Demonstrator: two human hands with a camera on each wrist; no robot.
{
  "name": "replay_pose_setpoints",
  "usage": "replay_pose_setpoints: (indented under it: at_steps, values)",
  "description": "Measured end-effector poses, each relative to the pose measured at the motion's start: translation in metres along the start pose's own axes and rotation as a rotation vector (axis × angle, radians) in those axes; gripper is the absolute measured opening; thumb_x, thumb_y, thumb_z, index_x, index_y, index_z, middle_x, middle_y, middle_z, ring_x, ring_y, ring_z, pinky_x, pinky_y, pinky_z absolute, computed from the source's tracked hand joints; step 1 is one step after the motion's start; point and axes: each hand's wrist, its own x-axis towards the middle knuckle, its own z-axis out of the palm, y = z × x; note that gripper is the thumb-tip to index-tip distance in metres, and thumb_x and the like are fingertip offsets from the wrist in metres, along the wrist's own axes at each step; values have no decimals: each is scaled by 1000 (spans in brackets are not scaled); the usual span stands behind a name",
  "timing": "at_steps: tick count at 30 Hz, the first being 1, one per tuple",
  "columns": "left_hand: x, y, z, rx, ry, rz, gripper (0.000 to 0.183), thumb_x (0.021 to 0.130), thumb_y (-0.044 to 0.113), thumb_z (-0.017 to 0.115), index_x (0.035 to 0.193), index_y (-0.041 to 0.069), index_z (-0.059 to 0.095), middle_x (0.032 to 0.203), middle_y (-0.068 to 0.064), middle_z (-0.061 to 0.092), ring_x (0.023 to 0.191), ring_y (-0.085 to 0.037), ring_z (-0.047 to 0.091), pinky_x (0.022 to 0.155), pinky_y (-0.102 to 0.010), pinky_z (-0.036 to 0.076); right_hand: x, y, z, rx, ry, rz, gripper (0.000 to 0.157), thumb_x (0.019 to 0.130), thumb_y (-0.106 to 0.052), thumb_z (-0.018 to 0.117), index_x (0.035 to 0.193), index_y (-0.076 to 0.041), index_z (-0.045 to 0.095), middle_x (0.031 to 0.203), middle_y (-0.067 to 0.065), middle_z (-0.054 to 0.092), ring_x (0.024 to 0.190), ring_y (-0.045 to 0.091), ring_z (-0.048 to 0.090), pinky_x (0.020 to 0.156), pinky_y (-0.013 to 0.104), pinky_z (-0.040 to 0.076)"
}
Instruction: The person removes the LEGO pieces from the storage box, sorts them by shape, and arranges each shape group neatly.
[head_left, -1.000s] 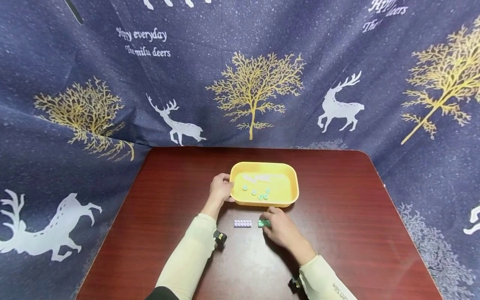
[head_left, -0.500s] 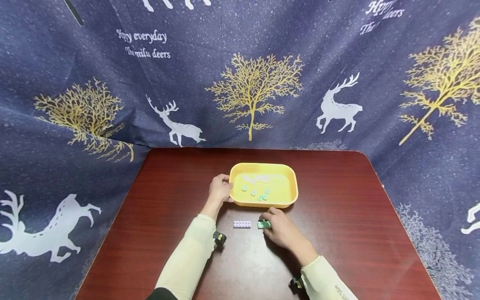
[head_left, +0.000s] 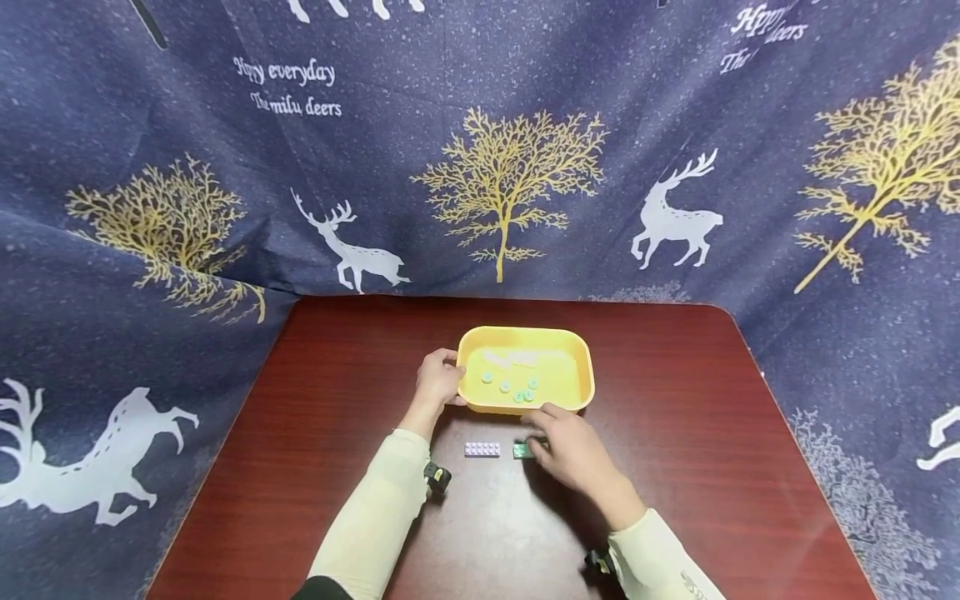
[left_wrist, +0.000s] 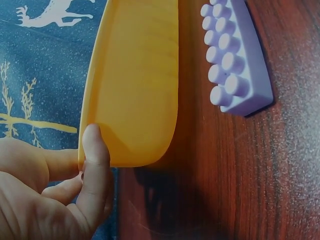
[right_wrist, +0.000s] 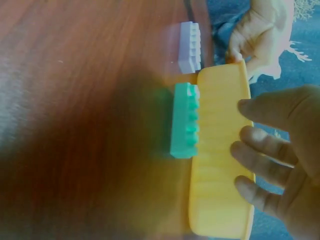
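Observation:
My left hand [head_left: 438, 379] grips the left end of a yellow plastic bin [head_left: 576, 367]; in the left wrist view the thumb [left_wrist: 96, 150] presses on its wall. A green toy building brick [head_left: 522, 451] lies on the table in front of the bin, partly hidden by my right hand [head_left: 576, 448] in the head view. That hand hovers over the brick with fingers apart and nothing between them; the right wrist view shows the whole green brick [right_wrist: 185, 121] apart from the fingers. To its left lies a lilac building brick [head_left: 482, 450], studs up, untouched.
Several small pale green round pieces [head_left: 505, 387] and some pale pink pieces [head_left: 517, 357] lie inside the bin. The dark red table [head_left: 675, 400] ends at a blue cloth [head_left: 450, 83] hanging behind it.
The right hand has let go of the green brick and risen slightly off it. Both bricks lie where they were. The left hand keeps its grip on the bin.

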Motion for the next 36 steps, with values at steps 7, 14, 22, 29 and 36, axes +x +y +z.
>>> replay_pose_setpoints:
  at_steps: [7, 14, 22, 29, 36]
  values:
    - [2, -2, 0, -7, -2, -2, 37, 99, 2, 60, 136, 0, 59, 114, -28, 64, 92, -47, 73, 53, -37, 68, 14, 0, -8, 5, 71, -13, 28, 87, -19, 79, 114, -17, 73, 103, -3, 70, 91, 18, 70, 76, 39, 66]
    - [2, -3, 0, -13, -1, 16, 38, 98, 1, 61, 136, -1, 59, 109, -26, 64, 89, -46, 73, 52, -38, 68, 28, 4, -12, 26, 122, -32, 27, 87, -18, 79, 113, -14, 73, 102, -1, 70, 89, 21, 71, 74, 41, 65]
    - [4, -5, 0, -30, -13, 20, 38, 98, 0, 60, 136, -2, 58, 115, -30, 65, 90, -47, 73, 53, -39, 68, 41, 4, -13, 33, 89, -20, 28, 89, -19, 77, 116, -15, 72, 104, 0, 70, 86, 18, 68, 73, 37, 64]
    - [3, -6, 0, -28, -10, 27, 36, 98, -1, 61, 134, -2, 60, 113, -31, 66, 87, -47, 73, 52, -39, 67, 54, 7, -9, 39, 78, -15, 29, 88, -17, 76, 116, -14, 72, 102, 0, 69, 84, 17, 67, 70, 36, 62]
    - [0, -4, -1, -20, -3, 27, 35, 98, -1, 61, 133, -2, 61, 114, -31, 66, 88, -48, 73, 51, -37, 67, 66, 12, -4, 33, 66, 4, 36, 86, -17, 77, 120, -12, 69, 104, 3, 68, 85, 18, 67, 69, 36, 61]
